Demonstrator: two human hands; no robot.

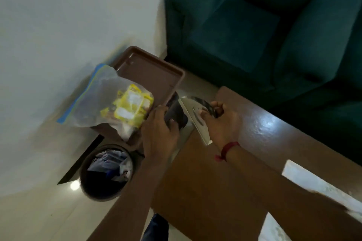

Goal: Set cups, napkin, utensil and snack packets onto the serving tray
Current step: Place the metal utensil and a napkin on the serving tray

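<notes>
Nearest the viewer, two bare forearms reach out over the brown table (pixel 205 182), which fills the near right of the scene. The left hand (pixel 159 133) is curled around a dark cup (pixel 175 115), fingers wrapped on its side. The right hand (pixel 221 123), with a red thread at the wrist, pinches a pale flat thing, probably the napkin (pixel 193 117), with what looks like a utensil against it; blur keeps me from telling more. Another dark round shape sits behind that hand, unclear.

Both hands meet at the far left corner of the table, and the brown serving tray (pixel 156 78) lies just beyond and to the left of them, its long axis running away toward the far left. The left hand is the nearer one; its cup is almost at the tray's near right rim. A clear zip bag (pixel 94 101) holding yellow snack packets (pixel 131 105) already rests on the tray's near left part, so I judge the bare far half is the room left for the cup.

On the floor to the near left stands a round bin (pixel 106 172). Farthest off, on the right, is a teal sofa (pixel 264 25).
</notes>
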